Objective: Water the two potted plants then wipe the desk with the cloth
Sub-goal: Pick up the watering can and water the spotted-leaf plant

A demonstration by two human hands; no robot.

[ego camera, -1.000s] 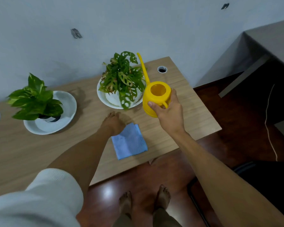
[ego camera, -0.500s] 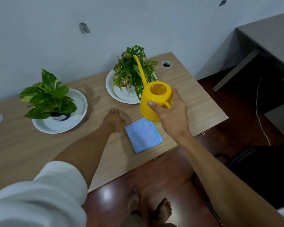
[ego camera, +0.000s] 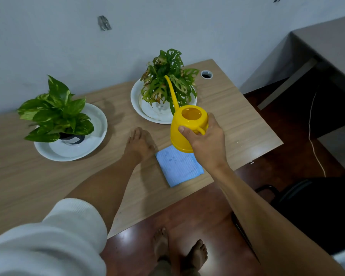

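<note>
Right hand (ego camera: 205, 140) has the yellow can (ego camera: 184, 128) by its handle, fingers wrapped tight, spout poking into the right plant (ego camera: 167, 76). Left hand (ego camera: 139, 144) lies flat on the tabletop (ego camera: 237, 116), fingers loose, right beside the blue cloth (ego camera: 178, 168); left plant (ego camera: 56, 114) sits well apart.

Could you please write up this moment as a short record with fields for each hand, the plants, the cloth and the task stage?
right hand: grips the handle of the yellow watering can, held above the desk
spout: points into the holey-leaved plant on the right white plate
left hand: rests flat on the desk, just left of the blue cloth
left plant: stands on its own white plate, untouched
blue cloth: folded, near the desk's front edge
stage: watering the right plant; wiping not begun
</note>
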